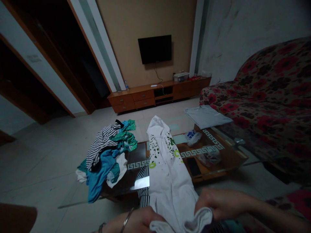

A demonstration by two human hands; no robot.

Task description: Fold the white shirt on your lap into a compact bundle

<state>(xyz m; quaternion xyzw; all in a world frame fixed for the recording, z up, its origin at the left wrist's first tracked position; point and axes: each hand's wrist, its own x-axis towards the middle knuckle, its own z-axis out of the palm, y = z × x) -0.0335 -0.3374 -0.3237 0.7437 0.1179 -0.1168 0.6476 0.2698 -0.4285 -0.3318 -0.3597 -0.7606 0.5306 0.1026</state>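
Note:
A long white garment with a green leaf-like print lies lengthwise over the glass coffee table. Its far end narrows to a hood-like shape; whether it is a hooded top I cannot tell for sure. At the bottom of the view my left hand grips the near edge of the cloth, its fingers closed. My right hand is closed on the same near end, where the fabric rolls over in a thick fold. Black-and-white striped cloth shows beneath the garment on its left side.
Crumpled clothes are heaped on the table's left. On its right are a folded grey cloth and plastic bags, with a dark phone-like object. A floral sofa stands right; a TV cabinet is at the back.

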